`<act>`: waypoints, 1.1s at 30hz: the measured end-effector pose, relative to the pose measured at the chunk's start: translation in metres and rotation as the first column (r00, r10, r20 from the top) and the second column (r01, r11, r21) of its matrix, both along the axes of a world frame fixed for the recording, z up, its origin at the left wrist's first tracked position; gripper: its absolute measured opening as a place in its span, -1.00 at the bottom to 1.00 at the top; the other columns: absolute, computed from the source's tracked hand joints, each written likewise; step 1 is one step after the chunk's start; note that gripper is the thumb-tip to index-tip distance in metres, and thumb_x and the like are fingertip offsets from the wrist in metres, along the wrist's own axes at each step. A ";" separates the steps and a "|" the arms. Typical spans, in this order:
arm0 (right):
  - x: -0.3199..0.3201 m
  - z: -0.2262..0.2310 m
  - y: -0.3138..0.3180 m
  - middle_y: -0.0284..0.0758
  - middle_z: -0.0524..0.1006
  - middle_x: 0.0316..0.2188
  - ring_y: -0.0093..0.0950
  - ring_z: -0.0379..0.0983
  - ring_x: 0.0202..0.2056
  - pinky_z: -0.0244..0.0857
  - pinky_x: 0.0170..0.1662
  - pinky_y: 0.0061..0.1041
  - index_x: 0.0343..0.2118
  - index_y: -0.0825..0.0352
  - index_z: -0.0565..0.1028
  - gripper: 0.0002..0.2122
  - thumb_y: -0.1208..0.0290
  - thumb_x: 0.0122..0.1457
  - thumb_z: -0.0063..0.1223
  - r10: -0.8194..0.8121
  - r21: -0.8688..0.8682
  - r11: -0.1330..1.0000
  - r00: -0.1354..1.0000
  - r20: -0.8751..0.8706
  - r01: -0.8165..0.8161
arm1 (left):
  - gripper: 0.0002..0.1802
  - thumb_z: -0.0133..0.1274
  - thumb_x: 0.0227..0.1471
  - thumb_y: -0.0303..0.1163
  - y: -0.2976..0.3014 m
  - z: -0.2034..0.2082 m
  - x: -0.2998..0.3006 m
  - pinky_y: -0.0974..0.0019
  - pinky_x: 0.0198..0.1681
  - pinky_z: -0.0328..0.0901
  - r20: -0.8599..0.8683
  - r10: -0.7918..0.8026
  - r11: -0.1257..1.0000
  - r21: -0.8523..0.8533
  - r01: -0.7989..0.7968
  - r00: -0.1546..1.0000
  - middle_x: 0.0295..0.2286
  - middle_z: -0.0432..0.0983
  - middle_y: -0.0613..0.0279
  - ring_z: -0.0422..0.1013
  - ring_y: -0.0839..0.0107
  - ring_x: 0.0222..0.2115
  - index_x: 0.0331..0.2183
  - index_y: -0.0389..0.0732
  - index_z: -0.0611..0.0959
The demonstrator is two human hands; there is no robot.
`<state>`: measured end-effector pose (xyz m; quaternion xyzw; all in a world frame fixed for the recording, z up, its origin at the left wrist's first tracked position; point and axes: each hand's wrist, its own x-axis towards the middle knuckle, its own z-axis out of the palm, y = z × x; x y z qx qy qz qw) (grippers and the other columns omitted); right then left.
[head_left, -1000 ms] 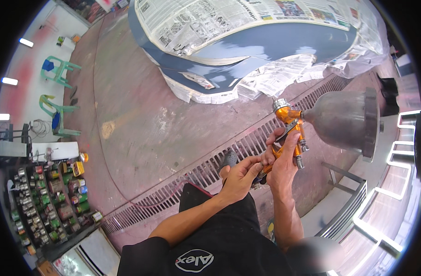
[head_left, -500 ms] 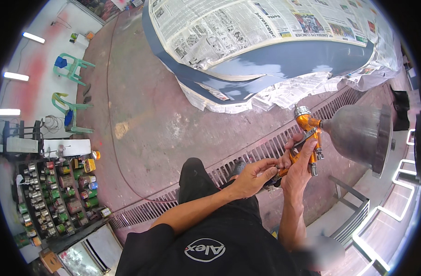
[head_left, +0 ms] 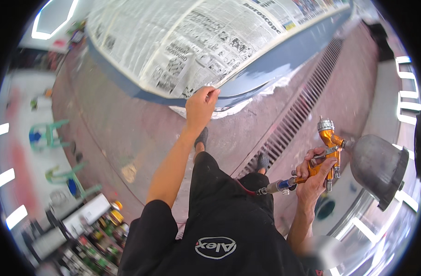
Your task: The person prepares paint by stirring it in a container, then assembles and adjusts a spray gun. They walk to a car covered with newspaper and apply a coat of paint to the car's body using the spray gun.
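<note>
My right hand (head_left: pixel 313 177) is wrapped round the grip of an orange spray gun (head_left: pixel 329 152) with a silver nozzle end. A large translucent grey paint cup (head_left: pixel 376 161) with a dark lid juts out to the right of it. From the grip's lower end run a metal and blue coupling (head_left: pixel 281 185) and a red air hose. My left hand (head_left: pixel 200 110) is stretched forward at the near corner of a grey-blue car body panel (head_left: pixel 254 83). Its fingers are closed together beside the newspaper masking (head_left: pixel 206 50); whatever they pinch is hidden.
A slotted drain grate (head_left: pixel 298 108) crosses the floor on the right. Green plastic chairs (head_left: pixel 48 135) stand along the left wall, with a rack of paint cans (head_left: pixel 97 244) at lower left. A hose lies across the floor.
My left hand has left the spray gun's coupling and reached forward to the masked panel. My right hand has carried the gun slightly right and down in view. I stand closer to the car.
</note>
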<state>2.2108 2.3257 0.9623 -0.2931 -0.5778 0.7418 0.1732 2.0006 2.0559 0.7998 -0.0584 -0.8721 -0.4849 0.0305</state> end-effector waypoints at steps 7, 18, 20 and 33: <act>-0.009 0.014 -0.117 -0.36 0.47 -0.30 -0.72 0.17 -0.63 0.18 -0.49 -0.62 0.01 0.27 0.39 -0.43 -0.28 0.56 -0.25 -0.316 0.043 0.949 0.942 0.115 0.313 | -0.76 0.36 0.22 -0.15 0.001 -0.051 -0.134 0.12 -0.38 0.45 -0.057 -0.358 0.924 -0.163 0.345 0.932 -0.46 0.74 0.11 0.64 0.15 -0.48 -0.21 -0.11 0.84; -0.029 0.022 -0.231 -0.37 0.49 -0.29 -0.71 0.18 -0.63 0.18 -0.52 -0.62 0.01 0.22 0.44 -0.46 -0.28 0.52 -0.13 -0.534 0.067 0.845 0.836 0.127 0.530 | -0.79 0.29 0.28 -0.17 -0.003 -0.047 -0.152 0.18 -0.42 0.43 0.099 -0.406 0.873 -0.252 0.418 0.909 -0.43 0.74 0.21 0.63 0.25 -0.51 -0.20 -0.09 0.78; -0.040 0.024 -0.249 -0.34 0.48 -0.31 -0.73 0.20 -0.61 0.19 -0.53 -0.65 0.00 0.31 0.42 -0.54 -0.11 0.59 -0.11 -0.545 0.066 0.838 0.830 0.118 0.542 | -0.76 0.24 0.32 -0.19 -0.017 -0.039 -0.156 0.26 -0.43 0.42 0.229 -0.446 0.880 -0.065 0.471 0.865 -0.37 0.74 0.21 0.62 0.35 -0.50 -0.15 -0.14 0.77; -0.088 -0.005 -0.368 -0.44 0.48 -0.42 -0.75 0.25 -0.58 0.11 -0.52 -0.58 -0.19 0.36 0.56 -0.46 -0.17 0.49 0.10 -0.471 0.178 0.882 0.824 0.315 0.436 | -0.65 0.06 0.53 -0.20 -0.222 0.067 0.055 0.42 -0.30 0.38 0.456 -0.868 0.495 0.758 0.426 0.198 -0.32 0.63 0.38 0.48 0.61 -0.39 0.04 -0.26 0.73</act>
